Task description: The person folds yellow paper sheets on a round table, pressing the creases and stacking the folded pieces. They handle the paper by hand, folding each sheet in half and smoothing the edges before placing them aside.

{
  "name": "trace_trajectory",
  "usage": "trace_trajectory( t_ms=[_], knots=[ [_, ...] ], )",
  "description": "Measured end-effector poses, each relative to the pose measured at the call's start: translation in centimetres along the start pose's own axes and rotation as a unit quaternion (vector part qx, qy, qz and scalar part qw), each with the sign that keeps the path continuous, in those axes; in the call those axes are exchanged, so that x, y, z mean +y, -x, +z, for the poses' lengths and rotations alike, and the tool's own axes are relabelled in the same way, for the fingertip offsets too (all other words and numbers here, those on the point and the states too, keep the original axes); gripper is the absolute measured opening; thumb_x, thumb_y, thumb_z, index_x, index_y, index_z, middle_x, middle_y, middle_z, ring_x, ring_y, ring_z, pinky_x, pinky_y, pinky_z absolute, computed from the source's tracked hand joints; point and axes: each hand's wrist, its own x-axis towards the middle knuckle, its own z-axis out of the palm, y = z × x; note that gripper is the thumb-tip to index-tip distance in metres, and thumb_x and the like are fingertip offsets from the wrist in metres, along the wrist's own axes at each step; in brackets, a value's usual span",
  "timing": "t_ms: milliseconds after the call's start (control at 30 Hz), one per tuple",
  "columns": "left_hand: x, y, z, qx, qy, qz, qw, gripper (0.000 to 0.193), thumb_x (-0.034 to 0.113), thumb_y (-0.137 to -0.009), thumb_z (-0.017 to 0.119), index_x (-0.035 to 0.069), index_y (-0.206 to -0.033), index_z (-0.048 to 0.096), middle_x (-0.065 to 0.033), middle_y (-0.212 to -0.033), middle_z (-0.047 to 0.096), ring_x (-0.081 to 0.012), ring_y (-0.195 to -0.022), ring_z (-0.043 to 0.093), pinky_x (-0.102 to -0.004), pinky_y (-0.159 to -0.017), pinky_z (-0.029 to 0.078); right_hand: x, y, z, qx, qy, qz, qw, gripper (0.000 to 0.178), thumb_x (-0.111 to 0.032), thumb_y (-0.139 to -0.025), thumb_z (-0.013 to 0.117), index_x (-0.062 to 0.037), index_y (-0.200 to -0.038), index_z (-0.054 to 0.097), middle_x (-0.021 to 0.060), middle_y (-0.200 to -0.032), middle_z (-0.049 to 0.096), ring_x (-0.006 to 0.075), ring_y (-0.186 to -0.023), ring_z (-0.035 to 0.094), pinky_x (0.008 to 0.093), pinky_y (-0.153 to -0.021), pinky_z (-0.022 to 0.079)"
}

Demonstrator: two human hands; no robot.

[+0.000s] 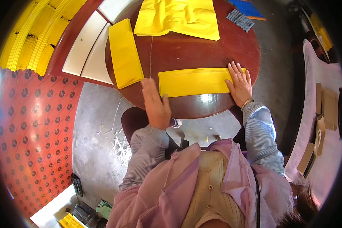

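In the head view, my right hand (239, 84) lies flat, grasping nothing, across the right end of the yellow strip (195, 83) on the table (178, 53), probably pinning it down. My left hand (155, 106), unclenched and empty, is just beside its left end, leaving that edge in sight

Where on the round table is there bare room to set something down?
Bare tabletop lies between the large yellow sheet and the front yellow strip, and below that strip along the near edge. Crowded: the left side, with the slanted yellow strip and the left hand.
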Motion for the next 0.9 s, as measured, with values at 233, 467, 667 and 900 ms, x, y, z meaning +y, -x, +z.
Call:
trace_trajectory(
  t_ms=[233,467,667,900],
  knots=[
    [4.3,-2.5,6.3,-0.160,-0.057,0.080,0.982,0.075,0.031,-0.102,0.067,0.003,-0.165,0.038,-0.0185,-0.171,0.037,-0.0353,-0.163,0.027,-0.0539,-0.132,0.019,-0.3,-0.2,-0.2,-0.011,0.007,0.008,1.000,0.063,-0.047,-0.114,0.043,-0.0186,-0.170,0.034,0.0038,-0.178,0.029,0.0235,-0.166,0.019,0.0495,-0.136,0.008],
    [2.9,-2.9,7.6,-0.183,-0.153,0.054,0.970,0.082,0.049,-0.105,0.061,0.004,-0.168,0.033,-0.0153,-0.177,0.028,-0.0304,-0.166,0.018,-0.0596,-0.132,0.012,2.9,-0.2,0.7,0.012,-0.001,0.026,1.000,0.065,-0.048,-0.113,0.045,-0.0191,-0.170,0.032,0.0025,-0.178,0.028,0.0235,-0.166,0.020,0.0552,-0.134,0.013],
    [2.7,-5.1,8.8,-0.169,-0.176,0.082,0.966,0.075,0.048,-0.106,0.059,0.013,-0.168,0.036,-0.0155,-0.176,0.029,-0.0330,-0.166,0.019,-0.0618,-0.131,0.014,1.5,-1.7,-1.0,0.117,0.098,-0.025,0.988,0.062,-0.041,-0.113,0.047,-0.0212,-0.170,0.034,0.0014,-0.178,0.029,0.0212,-0.166,0.019,0.0578,-0.133,0.010],
    [2.2,-5.2,7.6,-0.188,-0.161,0.130,0.960,0.059,0.040,-0.106,0.062,0.030,-0.163,0.049,-0.0104,-0.174,0.035,-0.0388,-0.164,0.021,-0.0754,-0.125,0.014,-3.3,-0.7,-0.9,0.026,-0.178,-0.113,0.977,0.049,-0.028,-0.113,0.050,-0.0207,-0.161,0.050,0.0003,-0.170,0.044,0.0238,-0.160,0.034,0.0510,-0.132,0.021]
  ],
)
